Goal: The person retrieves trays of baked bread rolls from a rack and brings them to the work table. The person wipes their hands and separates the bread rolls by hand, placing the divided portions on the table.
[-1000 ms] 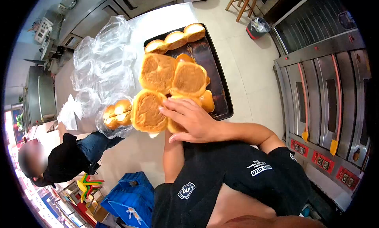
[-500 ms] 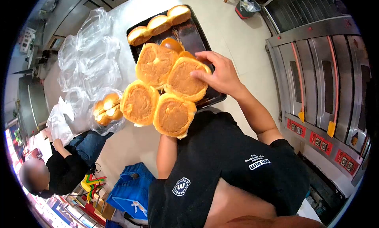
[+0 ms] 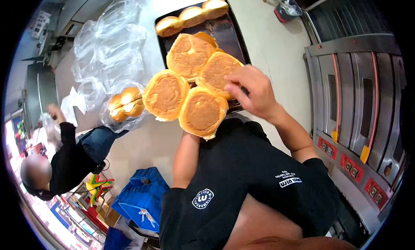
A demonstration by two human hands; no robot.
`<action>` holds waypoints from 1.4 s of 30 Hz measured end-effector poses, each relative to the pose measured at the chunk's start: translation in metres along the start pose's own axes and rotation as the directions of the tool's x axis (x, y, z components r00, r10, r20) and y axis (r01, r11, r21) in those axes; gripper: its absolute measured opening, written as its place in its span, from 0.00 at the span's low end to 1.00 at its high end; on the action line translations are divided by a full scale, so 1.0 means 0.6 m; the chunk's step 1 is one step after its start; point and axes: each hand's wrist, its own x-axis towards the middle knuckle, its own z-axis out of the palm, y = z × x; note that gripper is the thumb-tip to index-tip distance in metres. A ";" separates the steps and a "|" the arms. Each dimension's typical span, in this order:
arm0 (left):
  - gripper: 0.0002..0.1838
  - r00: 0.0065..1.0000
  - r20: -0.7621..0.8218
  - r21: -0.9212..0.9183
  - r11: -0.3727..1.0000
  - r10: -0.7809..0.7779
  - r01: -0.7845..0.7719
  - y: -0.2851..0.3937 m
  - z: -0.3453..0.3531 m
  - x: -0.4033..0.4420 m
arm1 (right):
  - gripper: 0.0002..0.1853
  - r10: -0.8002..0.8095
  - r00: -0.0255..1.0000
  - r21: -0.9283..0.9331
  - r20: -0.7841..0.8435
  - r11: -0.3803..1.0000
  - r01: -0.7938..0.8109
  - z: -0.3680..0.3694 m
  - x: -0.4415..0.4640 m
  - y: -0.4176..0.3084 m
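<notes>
Several joined round buns (image 3: 166, 95), flat brown undersides facing up, hang over the near end of a dark baking tray (image 3: 235, 38). My left forearm reaches under them and the left hand itself is hidden beneath. At the right edge of the buns is my right hand (image 3: 253, 89), fingers bent together near the right bun's surface; whether it grips anything is unclear. Three joined buns (image 3: 192, 17) stand at the tray's far end. Left of the held buns, more buns (image 3: 126, 104) sit in a clear plastic bag.
Clear plastic bags (image 3: 110, 46) spread over the metal table (image 3: 151, 46). Another person (image 3: 69, 159) is at the left, one hand raised with plastic. Blue crates (image 3: 140, 198) stand on the floor below. An oven (image 3: 354, 90) is at the right, a bin (image 3: 287, 11) at the top.
The joined buns have turned and show four undersides more fully. My right hand has moved from their near part to the right edge. The other person has raised a hand.
</notes>
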 end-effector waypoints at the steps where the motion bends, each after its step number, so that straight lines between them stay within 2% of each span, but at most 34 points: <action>1: 0.43 0.999 -0.005 0.017 0.999 0.044 -0.044 0.008 0.006 0.008 | 0.19 0.027 0.999 0.042 0.031 0.999 -0.028 0.003 -0.006 -0.015; 2: 0.43 0.994 -0.020 0.034 0.994 0.108 -0.107 0.015 0.017 0.023 | 0.34 0.089 0.985 0.084 0.150 0.991 -0.102 0.005 -0.012 -0.025; 3: 0.42 0.978 -0.038 0.068 0.977 0.205 -0.202 0.023 0.035 0.038 | 0.50 0.043 0.980 0.066 0.194 0.996 -0.057 0.009 -0.014 -0.043; 4: 0.42 0.937 -0.061 0.126 0.934 0.345 -0.336 0.033 0.053 0.057 | 0.55 0.040 0.981 0.099 0.188 0.993 -0.060 0.019 -0.018 -0.055; 6: 0.42 0.723 -0.063 0.377 0.687 0.688 -0.621 0.035 0.116 0.087 | 0.66 0.039 0.986 0.163 0.164 0.984 -0.066 0.058 -0.030 -0.047; 7: 0.42 0.632 -0.015 0.542 0.537 0.775 -0.646 0.036 0.159 0.084 | 0.60 0.187 0.978 0.174 0.090 0.964 -0.201 0.068 -0.039 -0.036; 8: 0.40 0.582 0.062 0.745 0.351 0.810 -0.567 0.044 0.203 0.071 | 0.51 0.311 0.949 0.320 0.050 0.895 -0.310 0.083 -0.046 -0.007; 9: 0.48 0.559 0.088 0.747 0.316 0.825 -0.585 0.047 0.216 0.072 | 0.46 0.408 0.908 0.524 0.100 0.754 -0.396 0.067 -0.046 0.013; 10: 0.51 0.542 0.171 0.909 0.080 0.823 -0.408 0.055 0.218 0.058 | 0.42 0.499 0.854 0.695 0.149 0.562 -0.449 0.053 -0.045 0.033; 11: 0.54 0.547 0.248 0.967 -0.171 0.799 -0.189 0.068 0.217 0.040 | 0.37 0.452 0.884 0.771 0.121 0.517 -0.370 0.032 -0.039 0.045; 12: 0.59 0.551 0.338 0.936 -0.332 0.763 -0.115 0.082 0.199 0.036 | 0.42 0.440 0.897 0.729 0.052 0.597 -0.335 0.023 -0.062 0.084; 13: 0.59 0.610 0.333 0.942 -0.222 0.719 -0.253 0.087 0.155 0.044 | 0.47 0.493 0.851 0.885 0.181 0.296 -0.360 0.001 -0.056 0.086; 14: 0.60 0.704 0.235 0.965 -0.071 0.671 -0.254 0.083 0.152 0.042 | 0.52 0.483 0.818 0.863 0.313 0.215 -0.457 -0.001 -0.088 0.157; 17: 0.60 0.897 -0.015 0.929 0.337 0.442 -0.151 0.045 0.129 0.042 | 0.57 0.421 0.821 0.915 0.385 -0.056 -0.400 0.029 -0.144 0.230; 18: 0.60 0.942 0.011 0.822 0.533 0.336 -0.200 0.028 0.104 0.054 | 0.56 0.354 0.842 0.913 0.407 -0.200 -0.356 0.023 -0.095 0.160; 19: 0.60 0.971 0.079 0.666 0.713 0.228 -0.221 0.013 0.081 0.059 | 0.51 0.312 0.830 0.882 0.463 -0.257 -0.396 0.033 -0.103 0.183; 20: 0.59 0.982 0.104 0.557 0.809 0.157 -0.189 -0.001 0.067 0.042 | 0.47 0.268 0.813 0.845 0.518 -0.310 -0.436 0.043 -0.107 0.204; 21: 0.59 0.984 0.153 0.437 0.888 0.087 -0.146 -0.009 0.057 0.038 | 0.44 0.299 0.790 0.840 0.535 -0.090 -0.535 0.043 -0.076 0.200; 22: 0.59 0.966 0.218 0.420 0.880 0.139 -0.221 -0.005 0.039 0.041 | 0.42 0.351 0.773 0.789 0.529 0.132 -0.600 0.034 -0.057 0.191; 23: 0.59 0.968 0.204 0.339 0.916 0.148 -0.212 -0.010 0.019 0.043 | 0.40 0.403 0.762 0.691 0.507 0.338 -0.639 0.014 -0.041 0.174; 24: 0.59 0.968 0.192 0.256 0.944 0.162 -0.209 -0.006 -0.003 0.043 | 0.36 0.448 0.818 0.533 0.362 0.620 -0.576 -0.001 0.002 0.088; 26: 0.60 0.950 0.166 0.193 0.936 0.264 -0.294 -0.006 -0.009 0.044 | 0.39 0.418 0.908 0.759 0.039 0.579 -0.299 0.025 -0.017 0.107; 27: 0.61 0.922 0.151 0.220 0.897 0.356 -0.383 -0.004 0.007 0.043 | 0.41 0.415 0.901 0.828 -0.127 0.544 -0.134 0.040 -0.032 0.111; 28: 0.63 0.885 0.136 0.248 0.849 0.446 -0.466 -0.005 0.023 0.042 | 0.56 0.353 0.914 0.812 -0.202 0.582 -0.045 0.057 -0.052 0.103; 30: 0.65 0.779 0.079 0.346 0.716 0.622 -0.607 -0.002 0.092 0.035 | 0.62 0.161 0.943 0.700 -0.290 0.708 0.095 0.101 -0.069 0.063; 31: 0.68 0.723 0.044 0.458 0.630 0.689 -0.628 -0.007 0.072 0.056 | 0.66 0.065 0.942 0.626 -0.329 0.762 0.167 0.121 -0.073 0.045; 32: 0.70 0.721 0.048 0.530 0.594 0.692 -0.605 -0.010 0.084 0.058 | 0.71 0.061 0.951 0.565 -0.302 0.815 0.127 0.133 -0.077 0.032; 34: 0.73 0.727 0.126 0.555 0.559 0.675 -0.616 -0.011 0.087 0.051 | 0.68 0.189 0.914 0.568 -0.359 0.821 0.053 0.135 -0.049 -0.001; 35: 0.75 0.728 0.205 0.504 0.568 0.654 -0.651 -0.001 0.079 0.044 | 0.66 0.252 0.887 0.563 -0.388 0.827 0.012 0.135 -0.032 -0.009; 36: 0.78 0.702 0.230 0.475 0.552 0.674 -0.685 0.021 0.093 0.026 | 0.61 0.206 0.899 0.541 -0.386 0.840 0.040 0.126 -0.028 0.030; 37: 0.80 0.658 0.229 0.461 0.516 0.717 -0.722 0.056 0.119 -0.009 | 0.57 0.330 0.914 0.732 -0.238 0.679 -0.055 0.125 -0.040 0.064; 39: 0.85 0.574 0.217 0.453 0.439 0.790 -0.776 0.133 0.167 -0.082 | 0.66 0.418 0.908 0.841 0.024 0.483 -0.244 0.126 -0.043 0.112; 41: 0.86 0.587 0.339 0.637 0.280 0.735 -0.718 0.213 0.109 -0.140 | 0.66 0.333 0.942 0.791 0.042 0.565 -0.235 0.171 0.030 0.047; 42: 0.82 0.643 0.319 0.712 0.271 0.696 -0.648 0.248 0.105 -0.172 | 0.66 0.292 0.954 0.764 0.065 0.600 -0.236 0.200 0.060 0.017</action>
